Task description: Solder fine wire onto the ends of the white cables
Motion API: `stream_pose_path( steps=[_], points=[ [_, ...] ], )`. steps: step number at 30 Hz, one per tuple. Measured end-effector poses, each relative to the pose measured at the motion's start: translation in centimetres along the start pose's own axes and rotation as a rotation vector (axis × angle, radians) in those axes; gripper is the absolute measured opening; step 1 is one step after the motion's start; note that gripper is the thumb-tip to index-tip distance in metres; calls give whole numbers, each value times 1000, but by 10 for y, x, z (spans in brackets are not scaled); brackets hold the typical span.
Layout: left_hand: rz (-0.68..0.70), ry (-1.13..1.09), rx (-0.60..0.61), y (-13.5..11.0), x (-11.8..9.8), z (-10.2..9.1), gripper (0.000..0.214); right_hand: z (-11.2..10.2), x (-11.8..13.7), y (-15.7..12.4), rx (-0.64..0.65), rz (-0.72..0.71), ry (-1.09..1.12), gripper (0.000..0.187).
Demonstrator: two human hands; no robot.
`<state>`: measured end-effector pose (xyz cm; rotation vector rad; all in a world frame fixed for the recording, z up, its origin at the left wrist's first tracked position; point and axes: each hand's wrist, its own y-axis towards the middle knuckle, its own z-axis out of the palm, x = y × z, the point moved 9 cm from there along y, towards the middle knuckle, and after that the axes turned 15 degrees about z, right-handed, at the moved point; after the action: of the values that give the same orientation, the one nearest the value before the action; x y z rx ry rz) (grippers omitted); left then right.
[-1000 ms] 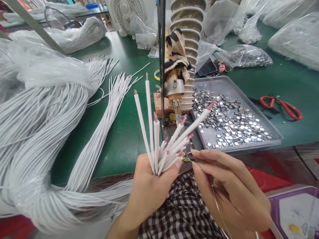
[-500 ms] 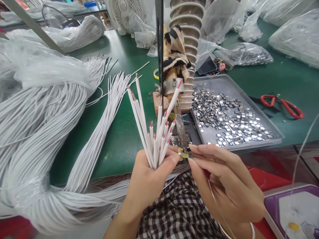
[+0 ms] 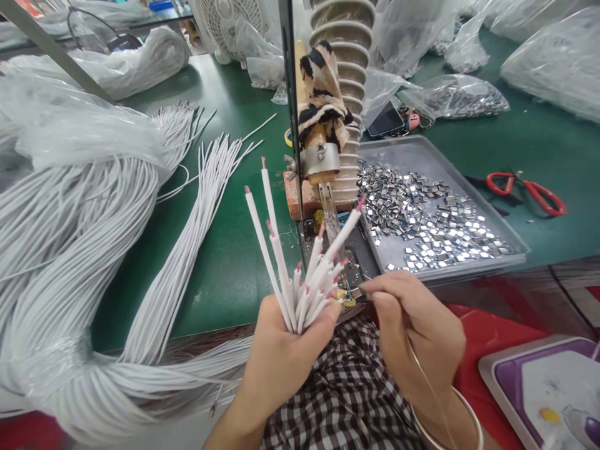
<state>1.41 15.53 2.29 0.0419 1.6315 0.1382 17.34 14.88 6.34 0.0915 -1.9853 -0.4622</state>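
My left hand [image 3: 276,350] is closed round a fanned bunch of white cords with red tips [image 3: 300,269], held upright at the table's near edge. My right hand [image 3: 417,331] is curled just to its right, thumb and fingers pinching a small part [image 3: 349,299] too small to name, close to the bunch's base. A thin clear line [image 3: 429,381] runs down over that hand. Right behind stands a soldering iron [image 3: 323,175] clamped upright, tip pointing down toward the hands.
A grey metal tray [image 3: 422,156] of several shiny clips sits at the right. Red-handled scissors [image 3: 527,190] lie beyond it. Big coils of white cord [image 3: 70,250] fill the left. Plastic bags, a fan [image 3: 229,25] and a phone [image 3: 384,120] stand at the back.
The cord bunch has shifted and fanned differently in my left hand. My right hand has curled its stretched fingers into a tighter pinch and moved slightly right and down.
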Motion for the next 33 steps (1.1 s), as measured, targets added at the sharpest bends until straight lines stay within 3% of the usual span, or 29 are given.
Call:
stream_pose_path(
  steps=[4, 7, 9, 10, 13, 15, 20, 26, 31, 33],
  points=[
    [88, 18, 109, -10, 5, 0, 26, 2, -13, 2, 197, 138, 114, 16],
    [118, 51, 95, -14, 8, -9, 40, -21, -18, 2, 80, 147, -18, 12],
    [109, 53, 195, -16, 10, -1, 41, -31, -9, 1, 3, 80, -140, 13],
    [106, 38, 270, -17, 9, 7, 38, -29, -1, -1, 31, 28, -159, 15],
    [109, -28, 439, -22, 4, 28, 26, -5, 22, -8, 282, -81, -54, 10],
    [158, -18, 399, -23, -1, 28, 21, 5, 27, -8, 351, -71, 27, 13],
    [186, 63, 133, -29, 1, 3, 31, 8, 12, -5, 399, 77, 232, 12],
    [138, 23, 118, -31, 3, 7, 31, 19, -8, -9, 585, 278, 385, 17],
    [169, 11, 96, -30, 3, 6, 23, 29, -22, -20, 669, 503, 389, 22],
    [200, -18, 99, -30, 5, 4, 20, 32, -20, -21, 742, 506, 404, 26]
  ],
)
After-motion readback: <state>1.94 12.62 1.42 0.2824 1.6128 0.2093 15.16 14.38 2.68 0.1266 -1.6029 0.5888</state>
